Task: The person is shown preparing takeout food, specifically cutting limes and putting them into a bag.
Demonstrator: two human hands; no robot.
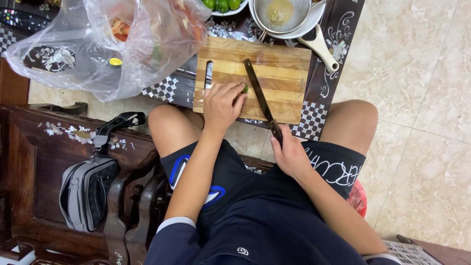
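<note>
A wooden cutting board (274, 59) lies on a dark inlaid table (338, 34) in front of my knees. My left hand (222, 104) presses down on a small green lime (245, 89) on the board; most of the lime is hidden under my fingers. In my right hand (289, 156) I grip the handle of a long dark knife (259, 93), whose blade lies across the board right beside the lime.
A strainer (282, 13) rests in a white ladle-like bowl behind the board, with a bowl of green limes (222, 5) next to it. A crumpled clear plastic bag (113, 44) covers the table's left. A grey bag (86, 191) sits on the wooden bench at left.
</note>
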